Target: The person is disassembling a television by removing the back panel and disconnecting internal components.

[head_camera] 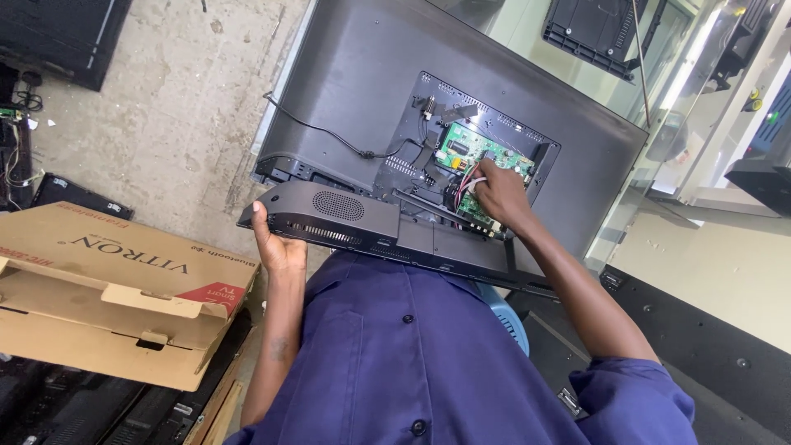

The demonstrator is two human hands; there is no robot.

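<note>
With the left hand [280,247] gripping the loosened back cover [329,216] and the right hand [498,194] pinching wires [468,183] at the green circuit board [478,152], a hard tug could tear a connector.

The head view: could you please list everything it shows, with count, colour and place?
Television: one, dark grey, back facing up, centre.
Circuit board: one, green, in the open rear bay.
Wires: a few, red and white, at the board.
Back cover: one, black, lifted off at the near edge.
Power cable: one, black, across the television's back.
Cardboard box: one, brown, left.
Concrete floor: grey, upper left.
Shirt: one, blue, bottom.
Left hand: grip on the back cover.
Right hand: fingers at the wires.
</note>
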